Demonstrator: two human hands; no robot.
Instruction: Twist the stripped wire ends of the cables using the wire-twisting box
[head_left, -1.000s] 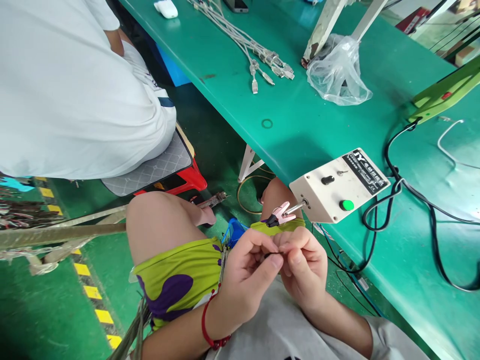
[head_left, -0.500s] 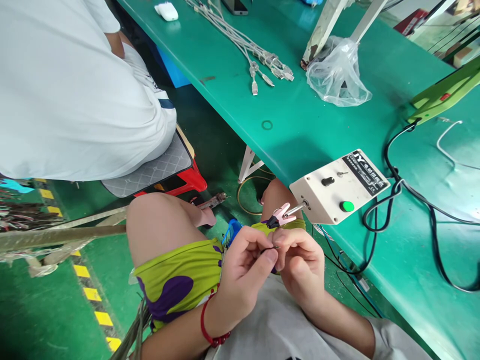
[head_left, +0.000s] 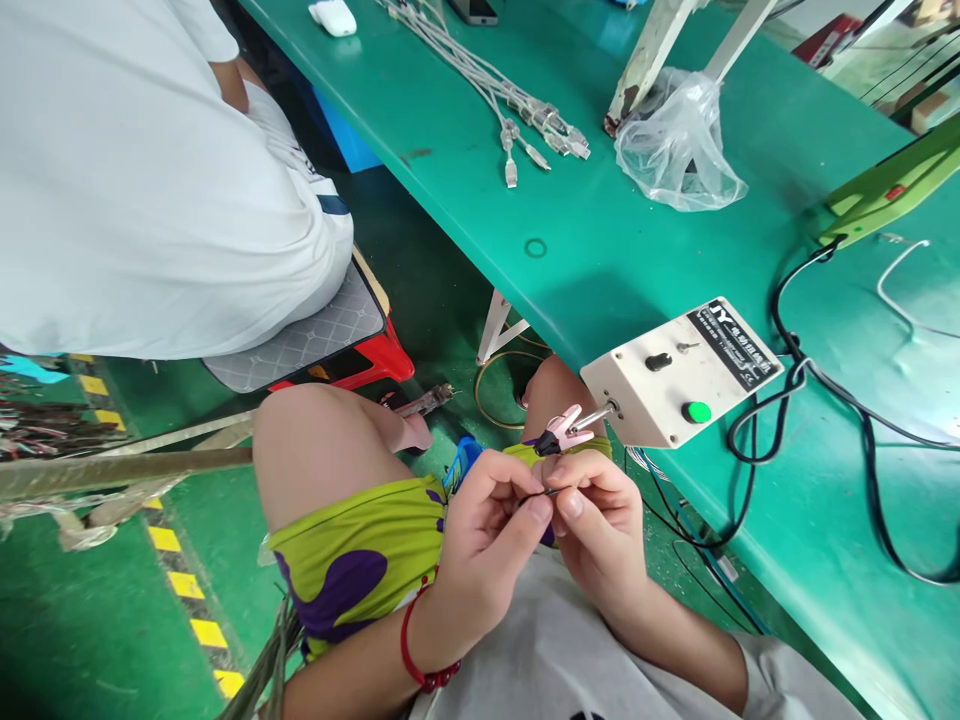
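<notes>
Wire end, thin and dark, sits low in the middle of the frame, pinched between our two hands just below the pink clip. We have our left hand curled nearly closed, thumb and forefinger pressed on the left part of the wire. Our right hand is closed in the same way, thumb and forefinger nipping the right part, so the two thumbs almost touch. How much bare strand shows between the fingertips we cannot tell; it is too small.

The wire's long axis runs nearly level across the frame, tipped slightly up toward the right. Its free tip seems to point up and right, toward the clip on the shaft of the cream control box at the edge of the green bench.

We judge the main risk to be a slip: the piece is very fine and held only by fingertip pads, so a small shift of either grip could let it drop onto our lap or the floor. Pinching too hard or bending it could kink or fray the end. With our fingers so near the clip and its shaft, a careless approach could catch a fingertip. The black cable looping beside the box could also snag a sleeve or wrist.
</notes>
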